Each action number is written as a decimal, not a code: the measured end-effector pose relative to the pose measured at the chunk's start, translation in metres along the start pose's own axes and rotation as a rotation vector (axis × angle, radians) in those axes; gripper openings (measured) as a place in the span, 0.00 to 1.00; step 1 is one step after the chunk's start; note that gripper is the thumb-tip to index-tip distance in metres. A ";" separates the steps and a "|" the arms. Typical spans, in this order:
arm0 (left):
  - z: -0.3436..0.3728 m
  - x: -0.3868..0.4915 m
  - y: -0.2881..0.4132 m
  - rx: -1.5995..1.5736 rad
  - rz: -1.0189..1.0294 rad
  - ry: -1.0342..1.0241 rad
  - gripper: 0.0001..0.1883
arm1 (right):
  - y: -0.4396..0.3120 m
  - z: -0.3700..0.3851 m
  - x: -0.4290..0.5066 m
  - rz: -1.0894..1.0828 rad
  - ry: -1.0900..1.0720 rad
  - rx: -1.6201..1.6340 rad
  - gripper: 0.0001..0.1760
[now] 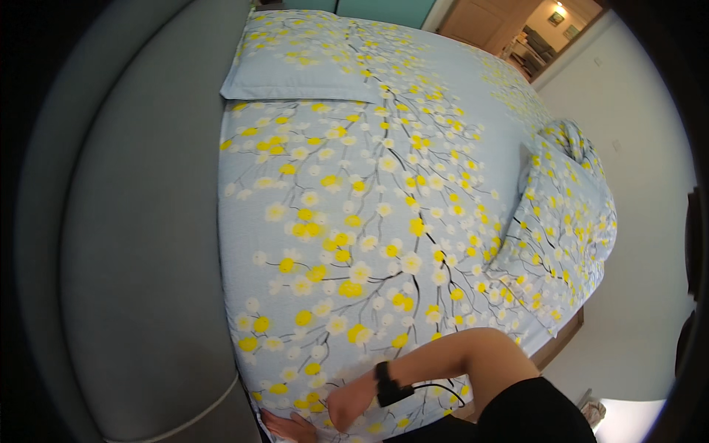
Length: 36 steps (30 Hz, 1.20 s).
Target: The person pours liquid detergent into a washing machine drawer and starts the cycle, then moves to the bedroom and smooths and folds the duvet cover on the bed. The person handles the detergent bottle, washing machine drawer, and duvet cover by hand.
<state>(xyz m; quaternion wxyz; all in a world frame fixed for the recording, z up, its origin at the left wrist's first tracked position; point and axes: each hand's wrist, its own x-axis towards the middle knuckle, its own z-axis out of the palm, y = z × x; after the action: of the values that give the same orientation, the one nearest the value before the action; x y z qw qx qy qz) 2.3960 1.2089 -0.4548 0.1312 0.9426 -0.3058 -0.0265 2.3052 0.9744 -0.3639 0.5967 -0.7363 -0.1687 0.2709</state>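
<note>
A light blue fitted sheet (343,232) printed with yellow and white blossoms and dark branches covers the bed in front of me. My left hand (288,426) lies at the sheet's edge beside the headboard, at the bottom of the view, fingers apart and partly cut off by the frame. Just right of it, my right hand (352,407) is bent down against the sheet; its fingers are hidden, so its grip is unclear. A black band and small device with a cable sit on my right wrist. A matching pillow (299,77) lies flat at the far end.
A padded grey headboard (144,221) runs along the left. Matching bedding (559,221) is heaped on the bed's right side, near a pale wall (626,166). A wooden door (487,22) and an opening to another room stand at the top right, beside teal panels (382,12).
</note>
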 end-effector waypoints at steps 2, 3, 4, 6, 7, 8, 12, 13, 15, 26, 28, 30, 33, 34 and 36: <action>0.002 -0.004 -0.003 0.019 0.006 -0.006 0.37 | 0.011 -0.002 -0.062 -0.131 0.758 -0.111 0.18; 0.003 -0.006 -0.004 0.052 -0.003 -0.011 0.37 | 0.019 -0.004 -0.103 0.185 1.124 0.004 0.19; 0.005 -0.006 -0.004 0.084 -0.004 -0.014 0.36 | 0.033 -0.018 -0.147 0.305 1.333 -0.280 0.21; 0.006 -0.006 -0.005 0.126 0.000 0.012 0.36 | 0.038 0.006 -0.225 0.880 1.211 -0.482 0.30; 0.005 -0.006 -0.004 0.139 -0.003 0.027 0.36 | 0.037 0.033 -0.246 1.162 1.162 -0.539 0.34; 0.005 -0.004 -0.003 0.147 -0.003 0.046 0.36 | 0.033 0.077 -0.249 1.190 1.002 -0.547 0.38; -0.010 -0.002 0.007 0.360 -0.098 -0.079 0.29 | -0.004 0.293 -0.227 1.155 0.676 -0.402 0.47; -0.012 -0.002 0.014 0.451 -0.114 -0.136 0.29 | -0.015 0.342 -0.231 1.095 0.670 -0.413 0.39; -0.027 -0.004 0.020 -0.031 0.103 0.063 0.28 | -0.017 0.406 -0.249 0.910 0.400 0.487 0.28; -0.067 -0.016 0.013 0.563 0.493 0.130 0.23 | -0.026 0.462 -0.507 1.132 2.030 0.885 0.23; -0.070 -0.036 0.037 0.393 0.174 0.188 0.23 | -0.005 0.447 -0.560 1.091 2.278 0.794 0.25; -0.083 -0.052 0.071 0.409 0.155 0.123 0.25 | 0.024 0.434 -0.614 1.116 2.415 0.683 0.29; -0.100 -0.083 0.128 0.214 -0.054 -0.009 0.26 | 0.069 0.418 -0.689 1.055 2.538 0.726 0.36; -0.102 -0.093 0.141 0.105 -0.156 -0.053 0.27 | 0.081 0.412 -0.712 0.974 2.539 0.793 0.40; -0.092 -0.110 0.157 0.009 -0.089 0.008 0.27 | 0.097 0.401 -0.745 0.765 2.543 0.962 0.43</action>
<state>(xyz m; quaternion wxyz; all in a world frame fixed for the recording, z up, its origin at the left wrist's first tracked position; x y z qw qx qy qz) 2.2288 1.1720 -0.3276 0.1268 0.9561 -0.2630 -0.0270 1.4638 0.8419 -0.3676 0.4192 -0.2016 0.7919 -0.3956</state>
